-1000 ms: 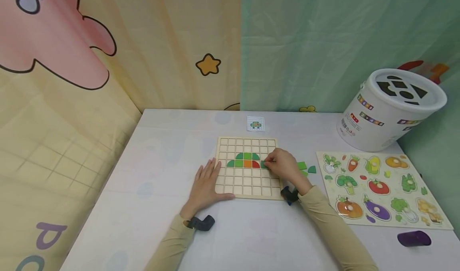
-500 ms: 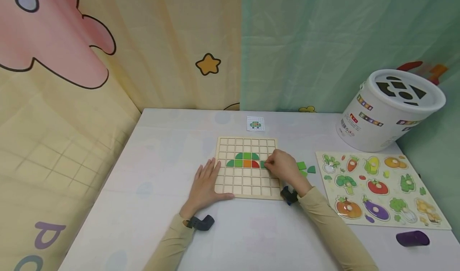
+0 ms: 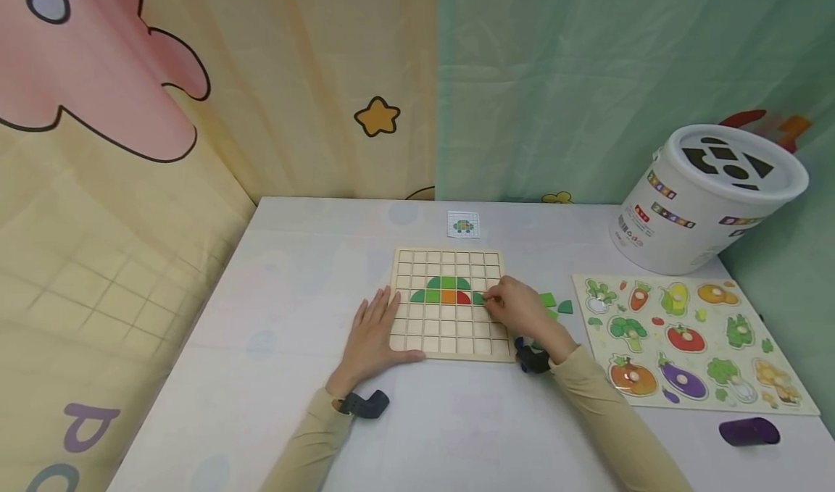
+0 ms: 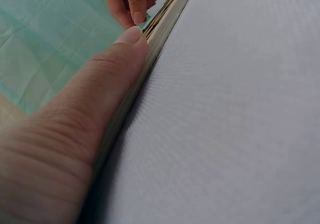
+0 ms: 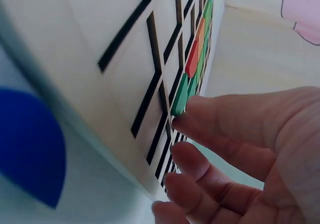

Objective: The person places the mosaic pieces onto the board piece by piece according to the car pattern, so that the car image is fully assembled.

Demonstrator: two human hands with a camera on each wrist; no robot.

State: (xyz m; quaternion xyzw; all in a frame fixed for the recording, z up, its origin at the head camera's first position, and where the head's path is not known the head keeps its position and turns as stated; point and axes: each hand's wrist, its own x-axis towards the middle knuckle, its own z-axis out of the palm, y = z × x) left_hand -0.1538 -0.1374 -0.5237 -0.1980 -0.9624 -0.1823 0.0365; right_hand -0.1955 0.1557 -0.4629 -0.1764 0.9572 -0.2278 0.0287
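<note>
A wooden grid board (image 3: 450,340) lies on the table, with green, orange and red pieces forming a dome in its cells. Along the board's left edge rests my left hand (image 3: 375,336), fingers spread straight; its thumb (image 4: 107,66) lies against the front edge. At the dome's right end my right hand (image 3: 518,309) pinches a dark green quarter-circle piece (image 5: 180,96) between thumb and index finger. That piece sits in a cell beside the red piece (image 5: 192,59). The other right fingers are loosely curled near the board's surface.
Loose green pieces (image 3: 546,300) lie right of the board, and a blue piece (image 5: 30,146) is near the right wrist. A picture card (image 3: 464,224) is behind the board. At right are a vegetable puzzle (image 3: 652,340), a white bucket (image 3: 698,209) and a purple object (image 3: 749,432).
My right hand has shifted slightly right and toward me, uncovering more of the dark green piece. My left hand has stayed on the board's edge.
</note>
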